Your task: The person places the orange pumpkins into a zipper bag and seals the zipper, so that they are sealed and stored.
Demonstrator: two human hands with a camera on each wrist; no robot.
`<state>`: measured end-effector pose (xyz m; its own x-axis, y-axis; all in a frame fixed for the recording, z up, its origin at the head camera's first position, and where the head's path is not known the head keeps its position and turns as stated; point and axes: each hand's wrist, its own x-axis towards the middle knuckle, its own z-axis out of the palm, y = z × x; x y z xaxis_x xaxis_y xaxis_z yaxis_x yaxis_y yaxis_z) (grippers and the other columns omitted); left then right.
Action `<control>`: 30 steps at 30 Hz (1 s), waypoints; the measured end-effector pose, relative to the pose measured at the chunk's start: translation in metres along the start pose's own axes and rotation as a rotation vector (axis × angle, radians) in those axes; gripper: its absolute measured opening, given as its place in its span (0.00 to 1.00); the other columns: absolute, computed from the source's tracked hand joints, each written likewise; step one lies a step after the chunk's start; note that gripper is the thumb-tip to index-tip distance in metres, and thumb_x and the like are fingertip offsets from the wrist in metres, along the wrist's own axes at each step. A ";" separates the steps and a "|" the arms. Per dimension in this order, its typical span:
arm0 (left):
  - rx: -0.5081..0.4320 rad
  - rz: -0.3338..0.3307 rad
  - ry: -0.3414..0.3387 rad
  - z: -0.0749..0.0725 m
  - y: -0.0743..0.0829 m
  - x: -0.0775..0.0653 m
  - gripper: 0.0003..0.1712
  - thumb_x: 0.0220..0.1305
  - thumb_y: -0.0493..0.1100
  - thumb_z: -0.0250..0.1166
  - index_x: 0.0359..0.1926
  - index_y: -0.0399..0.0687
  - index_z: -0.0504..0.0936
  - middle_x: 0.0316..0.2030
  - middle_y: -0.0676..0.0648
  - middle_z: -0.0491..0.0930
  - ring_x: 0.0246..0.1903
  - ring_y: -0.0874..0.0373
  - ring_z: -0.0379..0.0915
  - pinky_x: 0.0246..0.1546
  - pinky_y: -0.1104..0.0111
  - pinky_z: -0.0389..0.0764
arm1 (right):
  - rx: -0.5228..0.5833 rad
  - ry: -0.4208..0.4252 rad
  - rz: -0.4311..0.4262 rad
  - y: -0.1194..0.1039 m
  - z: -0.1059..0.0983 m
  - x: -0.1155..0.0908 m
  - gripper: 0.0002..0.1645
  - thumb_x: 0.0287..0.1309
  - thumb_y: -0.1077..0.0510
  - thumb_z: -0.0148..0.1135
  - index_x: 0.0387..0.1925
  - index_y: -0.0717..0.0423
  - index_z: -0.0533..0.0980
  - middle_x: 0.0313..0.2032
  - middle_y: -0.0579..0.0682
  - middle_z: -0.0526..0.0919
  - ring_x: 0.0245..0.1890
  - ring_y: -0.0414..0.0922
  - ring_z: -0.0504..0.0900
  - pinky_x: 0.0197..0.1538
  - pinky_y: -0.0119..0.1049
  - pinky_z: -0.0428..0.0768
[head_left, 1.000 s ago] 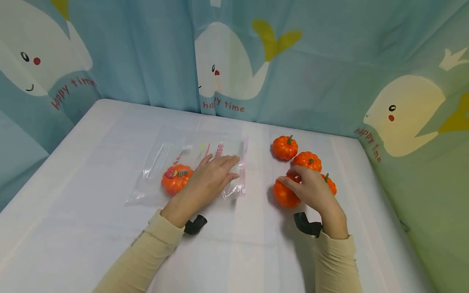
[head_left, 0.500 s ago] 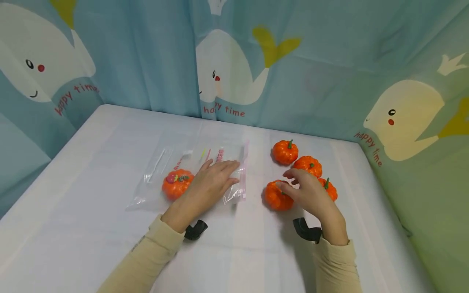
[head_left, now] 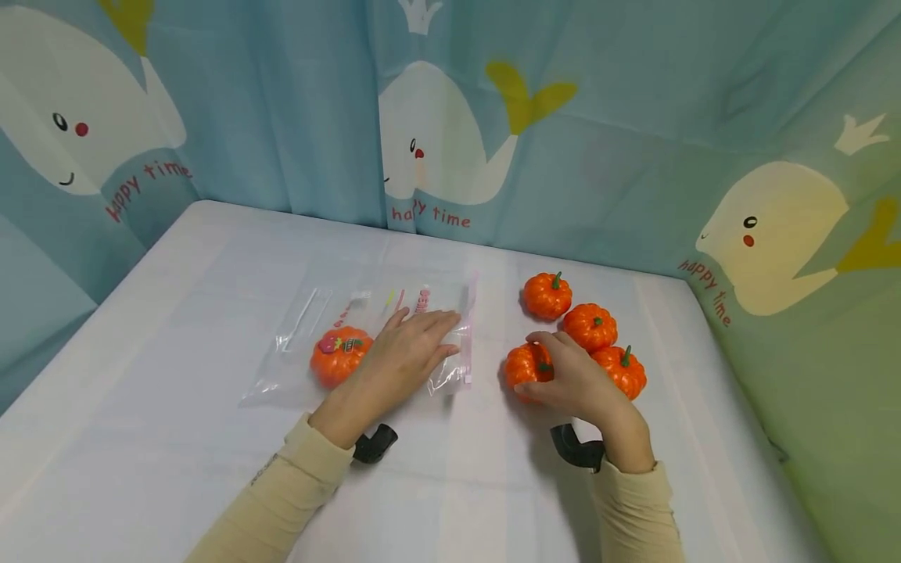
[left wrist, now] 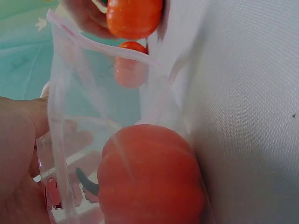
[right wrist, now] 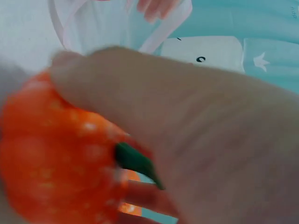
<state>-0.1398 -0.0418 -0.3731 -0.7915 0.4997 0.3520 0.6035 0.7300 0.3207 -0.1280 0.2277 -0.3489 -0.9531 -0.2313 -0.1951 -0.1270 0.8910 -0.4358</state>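
Observation:
A clear zip bag [head_left: 296,328] lies on the table with one orange toy pumpkin [head_left: 341,356] inside it. My left hand [head_left: 394,363] lies over the bag and holds its upper layer raised near the mouth; in the left wrist view my fingers show through the film and the bag's pink-edged mouth [left wrist: 117,50] gapes. To the right of the mouth, my right hand [head_left: 580,379] grips a second pumpkin [head_left: 526,366], thumb on its near side and fingers on its far side. The right wrist view shows this pumpkin's green stem [right wrist: 135,161] beside the hand.
Three more pumpkins stand behind and right of my right hand: a far one [head_left: 547,295], a middle one [head_left: 590,327] and a near one [head_left: 621,373]. A whale-print curtain [head_left: 450,117] hangs along the table's back edge. Black curved pieces [head_left: 375,444] sit at both wrists.
The gripped pumpkin has shifted left, away from the other three. My right hand loosened from it half a second ago and now closes round it again. The left hand stays on the bag.

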 end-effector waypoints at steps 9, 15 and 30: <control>-0.017 -0.005 0.008 0.000 0.000 0.000 0.27 0.71 0.50 0.61 0.66 0.43 0.73 0.62 0.44 0.78 0.63 0.50 0.74 0.67 0.43 0.67 | 0.069 0.133 -0.066 -0.001 0.010 0.011 0.42 0.54 0.50 0.73 0.65 0.58 0.65 0.65 0.58 0.67 0.65 0.57 0.70 0.68 0.57 0.70; -0.019 0.000 0.016 0.001 -0.001 0.000 0.27 0.71 0.50 0.60 0.66 0.43 0.73 0.62 0.44 0.78 0.63 0.50 0.74 0.68 0.43 0.67 | 0.075 0.095 -0.074 0.004 0.011 0.011 0.41 0.54 0.53 0.73 0.66 0.56 0.66 0.66 0.58 0.67 0.66 0.56 0.67 0.67 0.58 0.71; -0.017 -0.005 -0.024 -0.006 0.004 -0.001 0.26 0.69 0.49 0.63 0.64 0.44 0.75 0.61 0.45 0.79 0.62 0.49 0.74 0.65 0.45 0.70 | 0.122 0.023 -0.075 0.011 0.007 0.012 0.44 0.55 0.55 0.72 0.69 0.59 0.62 0.66 0.60 0.67 0.61 0.58 0.71 0.63 0.58 0.75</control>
<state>-0.1361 -0.0424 -0.3676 -0.7965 0.5070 0.3293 0.6008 0.7246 0.3376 -0.1386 0.2321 -0.3625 -0.9483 -0.2853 -0.1389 -0.1650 0.8171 -0.5524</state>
